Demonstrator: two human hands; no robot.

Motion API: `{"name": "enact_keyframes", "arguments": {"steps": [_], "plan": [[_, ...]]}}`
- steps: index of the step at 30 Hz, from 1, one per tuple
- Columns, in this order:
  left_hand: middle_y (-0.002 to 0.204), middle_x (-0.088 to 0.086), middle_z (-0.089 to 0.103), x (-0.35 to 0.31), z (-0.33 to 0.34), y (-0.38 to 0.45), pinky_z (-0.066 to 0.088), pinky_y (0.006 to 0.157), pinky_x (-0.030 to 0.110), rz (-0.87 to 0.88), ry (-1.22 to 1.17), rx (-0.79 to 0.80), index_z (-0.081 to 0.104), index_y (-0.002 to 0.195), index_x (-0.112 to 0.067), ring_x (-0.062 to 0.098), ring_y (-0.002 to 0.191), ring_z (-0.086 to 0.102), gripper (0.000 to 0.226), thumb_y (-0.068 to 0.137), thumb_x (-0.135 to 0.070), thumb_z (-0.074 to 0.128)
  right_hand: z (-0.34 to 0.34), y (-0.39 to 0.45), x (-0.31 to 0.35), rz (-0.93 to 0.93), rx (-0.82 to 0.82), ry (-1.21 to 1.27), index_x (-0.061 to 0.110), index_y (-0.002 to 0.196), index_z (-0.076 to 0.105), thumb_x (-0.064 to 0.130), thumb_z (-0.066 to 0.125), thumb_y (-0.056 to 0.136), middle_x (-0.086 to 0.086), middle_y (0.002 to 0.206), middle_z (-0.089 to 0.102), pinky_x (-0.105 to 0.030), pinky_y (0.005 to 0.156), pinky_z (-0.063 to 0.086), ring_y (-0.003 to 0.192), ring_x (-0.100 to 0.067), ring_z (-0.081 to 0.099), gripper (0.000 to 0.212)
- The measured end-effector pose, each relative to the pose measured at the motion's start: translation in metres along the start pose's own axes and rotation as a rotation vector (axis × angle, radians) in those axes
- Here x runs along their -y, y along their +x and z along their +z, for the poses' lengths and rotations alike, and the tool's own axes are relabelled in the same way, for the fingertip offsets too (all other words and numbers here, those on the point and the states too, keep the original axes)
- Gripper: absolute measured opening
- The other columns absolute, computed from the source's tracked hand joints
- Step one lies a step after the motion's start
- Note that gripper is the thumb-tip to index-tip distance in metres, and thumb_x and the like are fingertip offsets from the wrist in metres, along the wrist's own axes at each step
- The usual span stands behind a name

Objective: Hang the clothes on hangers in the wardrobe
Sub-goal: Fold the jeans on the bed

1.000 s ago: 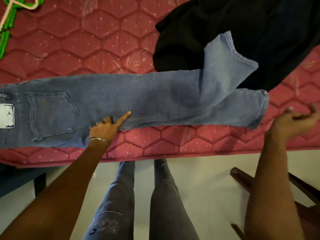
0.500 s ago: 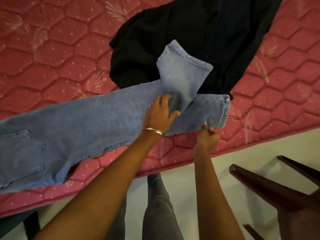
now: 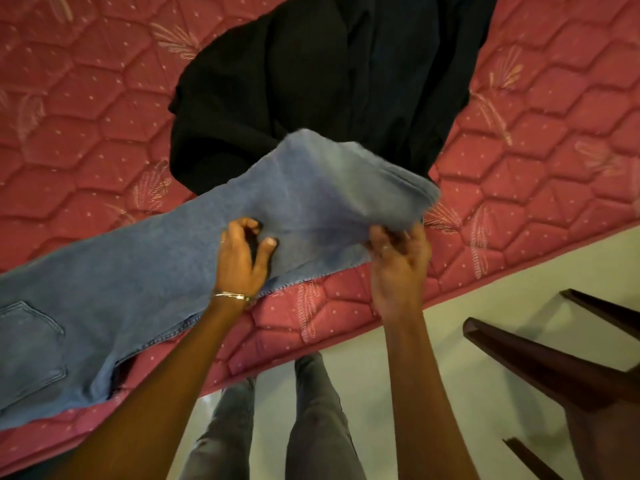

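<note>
Your right hand (image 3: 398, 261) pinches the cuff end of the blue jeans (image 3: 145, 271), fingers curled round the bunched hems and lifting them clear of the pink quilted mattress (image 3: 86, 116); your left hand (image 3: 242, 258) sits further along the legs with its fingers curled into the denim, thumb spread, gripping a fold there. The jeans lie across the mattress near its front edge, the waist and back pocket off to your left and partly hanging over the side, the raised cuff end hovering over the edge of the black garment (image 3: 329, 81) spread behind. The risk from here, as I judge it, is twofold. The two legs look stacked but loosely so, and if your right pinch catches only one layer, the other may drop and the fold come apart. Also, the waist end already overhangs the mattress edge, so pulling the cuffs your way could let the heavy end slide to the floor. A dark wooden chair (image 3: 554, 368) stands just to your right and could snag a swinging leg. No hanger or wardrobe shows in this view, and no container of any kind, so there is nothing held in one to report.
</note>
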State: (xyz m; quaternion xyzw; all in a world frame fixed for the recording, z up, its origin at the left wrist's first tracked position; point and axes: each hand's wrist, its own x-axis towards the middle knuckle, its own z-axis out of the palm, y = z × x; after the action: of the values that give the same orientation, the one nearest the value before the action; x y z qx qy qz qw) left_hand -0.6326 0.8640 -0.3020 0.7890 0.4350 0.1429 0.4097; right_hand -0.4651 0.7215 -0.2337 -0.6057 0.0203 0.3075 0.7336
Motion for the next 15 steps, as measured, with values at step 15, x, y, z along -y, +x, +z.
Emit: {"name": "enact_keyframes", "arguments": {"steps": [15], "plan": [[0.096, 0.019, 0.061, 0.052, -0.019, -0.049, 0.051, 0.056, 0.045, 0.150, 0.945, 0.374, 0.055, 0.122, -0.012, 0.038, 0.076, 0.061, 0.061, 0.065, -0.022, 0.077, -0.032, 0.032, -0.040, 0.186, -0.440, 0.068, 0.007, 0.103, 0.062, 0.008, 0.065, 0.089, 0.000, 0.092, 0.064, -0.025, 0.061, 0.053, 0.076, -0.013, 0.062, 0.013]]}}
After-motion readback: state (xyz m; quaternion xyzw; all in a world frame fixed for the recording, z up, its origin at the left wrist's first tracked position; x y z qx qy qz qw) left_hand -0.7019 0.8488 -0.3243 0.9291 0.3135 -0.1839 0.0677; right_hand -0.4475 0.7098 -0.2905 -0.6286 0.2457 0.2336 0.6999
